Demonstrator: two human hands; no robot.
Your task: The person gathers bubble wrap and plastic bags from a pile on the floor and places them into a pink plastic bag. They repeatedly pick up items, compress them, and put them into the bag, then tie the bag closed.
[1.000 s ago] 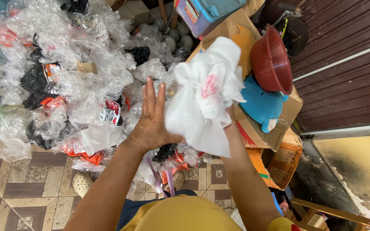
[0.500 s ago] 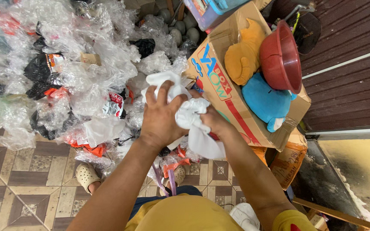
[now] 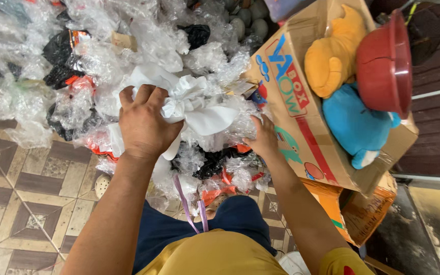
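Note:
My left hand (image 3: 143,122) presses down on a crumpled white plastic bag (image 3: 189,104), fingers curled over its bunched top. The bag lies on a big heap of clear and black plastic bags (image 3: 77,66). My right hand (image 3: 263,137) reaches into the heap beside the white bag, next to the cardboard box; its fingers are partly hidden in clear plastic, and whether they grip anything I cannot tell.
A printed cardboard box (image 3: 301,107) on the right holds an orange plush toy (image 3: 332,56), a blue plush toy (image 3: 355,127) and a red plastic bowl (image 3: 385,61). An orange box (image 3: 352,209) sits below it. Patterned floor tiles (image 3: 21,203) lie at the left.
The white bag was held up in the air, then bunched between both hands, and now lies pushed down on the heap. My right hand has left it and moved toward the box.

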